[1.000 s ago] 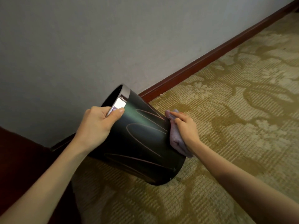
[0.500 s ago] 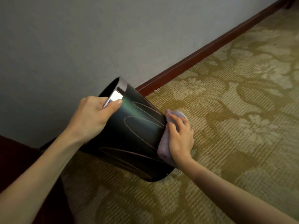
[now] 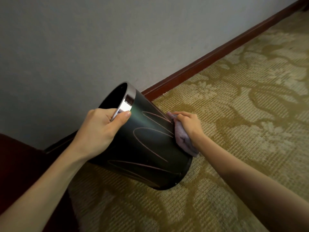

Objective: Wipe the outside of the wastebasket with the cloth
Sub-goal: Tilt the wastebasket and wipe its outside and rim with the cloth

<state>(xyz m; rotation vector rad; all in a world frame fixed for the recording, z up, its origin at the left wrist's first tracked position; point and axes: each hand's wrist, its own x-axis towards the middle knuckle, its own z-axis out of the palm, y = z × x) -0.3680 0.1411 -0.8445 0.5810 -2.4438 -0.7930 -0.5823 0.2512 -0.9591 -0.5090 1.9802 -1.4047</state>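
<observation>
A black wastebasket (image 3: 147,148) with a chrome rim and thin curved lines is held tilted above the carpet, its mouth toward the wall. My left hand (image 3: 102,129) grips its rim, thumb on the outside, fingers inside. A pale purple cloth (image 3: 181,138) is bunched against the basket's right side. My right hand (image 3: 189,124) holds the cloth and presses it to the basket wall. The basket's far side is hidden.
A grey wall (image 3: 117,39) with a dark red baseboard (image 3: 217,56) runs diagonally behind the basket. Patterned gold carpet (image 3: 234,114) covers the floor to the right and below. A dark red piece of furniture (image 3: 20,164) sits at the lower left.
My right hand with the cloth slid down toward the basket's base, then back up along its right side. The left hand keeps its grip on the rim.
</observation>
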